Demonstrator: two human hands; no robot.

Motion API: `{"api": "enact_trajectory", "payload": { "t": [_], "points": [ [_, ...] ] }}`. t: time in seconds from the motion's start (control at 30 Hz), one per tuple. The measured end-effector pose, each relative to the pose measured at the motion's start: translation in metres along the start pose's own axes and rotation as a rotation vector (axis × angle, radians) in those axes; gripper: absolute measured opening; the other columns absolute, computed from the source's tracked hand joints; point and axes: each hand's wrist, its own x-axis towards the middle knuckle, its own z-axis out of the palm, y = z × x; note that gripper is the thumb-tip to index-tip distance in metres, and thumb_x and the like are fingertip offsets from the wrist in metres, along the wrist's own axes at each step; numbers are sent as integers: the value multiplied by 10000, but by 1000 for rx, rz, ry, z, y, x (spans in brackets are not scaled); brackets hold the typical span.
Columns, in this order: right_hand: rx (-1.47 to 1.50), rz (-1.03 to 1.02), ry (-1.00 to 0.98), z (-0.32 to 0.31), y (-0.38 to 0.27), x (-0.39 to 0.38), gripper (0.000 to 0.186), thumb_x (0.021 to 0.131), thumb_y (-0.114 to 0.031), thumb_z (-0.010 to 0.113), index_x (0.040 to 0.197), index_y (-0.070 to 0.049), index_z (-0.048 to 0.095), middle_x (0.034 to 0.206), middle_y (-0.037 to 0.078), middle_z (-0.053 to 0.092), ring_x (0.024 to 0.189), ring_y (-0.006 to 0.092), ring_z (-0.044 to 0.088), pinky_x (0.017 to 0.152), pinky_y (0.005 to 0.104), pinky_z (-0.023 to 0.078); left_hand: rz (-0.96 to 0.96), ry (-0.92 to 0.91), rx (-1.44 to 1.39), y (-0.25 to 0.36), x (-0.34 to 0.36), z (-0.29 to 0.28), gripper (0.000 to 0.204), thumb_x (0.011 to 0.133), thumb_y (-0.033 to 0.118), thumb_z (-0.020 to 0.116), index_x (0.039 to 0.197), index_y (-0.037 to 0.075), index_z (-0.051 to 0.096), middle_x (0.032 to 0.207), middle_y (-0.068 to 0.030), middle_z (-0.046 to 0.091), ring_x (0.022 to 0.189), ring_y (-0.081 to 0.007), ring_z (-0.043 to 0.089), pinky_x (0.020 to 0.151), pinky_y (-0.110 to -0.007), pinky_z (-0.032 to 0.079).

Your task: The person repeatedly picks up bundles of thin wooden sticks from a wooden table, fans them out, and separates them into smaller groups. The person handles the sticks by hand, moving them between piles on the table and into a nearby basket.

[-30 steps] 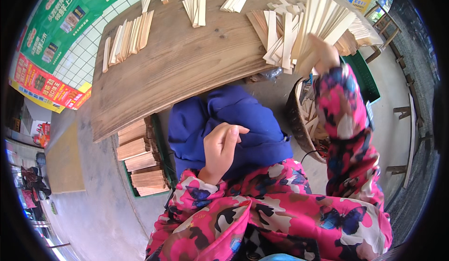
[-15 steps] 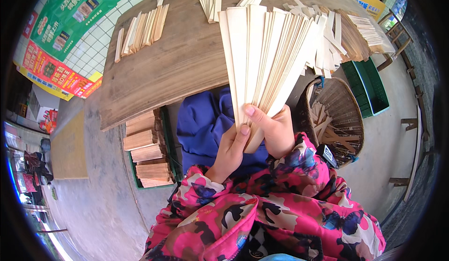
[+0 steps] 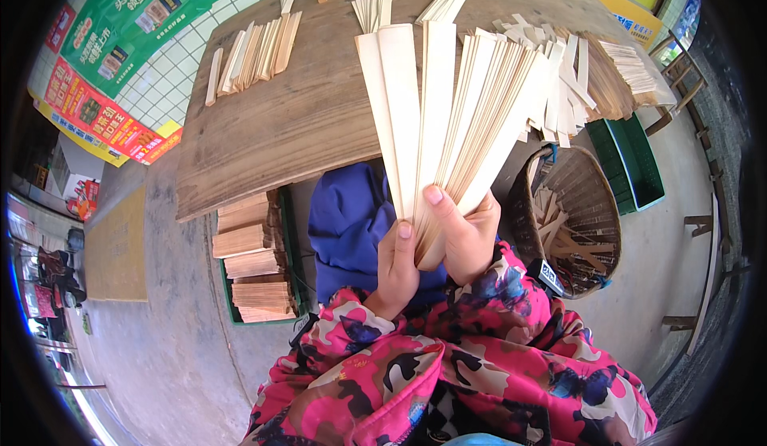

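Note:
Both of my hands grip the lower end of a fanned bundle of thin, pale wooden strips point(image 3: 435, 111). My left hand point(image 3: 394, 266) is closed round the left side, with its thumb lying on the front of the strips. On the right side, my right hand point(image 3: 467, 238) is closed too, its thumb pressed across the front near the base. The fan splits into a few groups: wide flat strips at left, a narrower group in the middle, and many edge-on strips at right. Most of my fingers are hidden behind the bundle.
Beyond the bundle stands a wooden table point(image 3: 280, 142) with strip bundles point(image 3: 260, 51) and a loose pile of strips point(image 3: 567, 87). At right are a woven basket point(image 3: 598, 194) holding strips and a green crate point(image 3: 611, 158). Stacked strips point(image 3: 260, 262) fill another crate at lower left. Blue cloth point(image 3: 343, 222) covers my lap.
The fan has spread wider: the left strips have tilted left, opening gaps between the groups. My hands still hold the base, and the view has shifted slightly.

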Motion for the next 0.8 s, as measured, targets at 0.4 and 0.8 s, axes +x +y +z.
{"api": "enact_trajectory", "payload": {
  "t": [0.4,0.8],
  "points": [
    [17,30,22,-3,1,-2,178,827,-53,614,979,38,610,912,77,643,805,110,584,726,250,467,12,-45,-6,6,1,-2,420,973,262,317,1191,-73,447,1069,-107,551,957,-140,508,812,-252,404],
    [27,58,44,-4,5,-3,176,823,-54,621,976,34,614,921,79,644,811,107,584,735,245,460,-37,11,-66,6,-1,-2,407,969,250,318,1159,-71,483,1076,-116,563,983,-155,516,841,-266,401]
  ]
}}
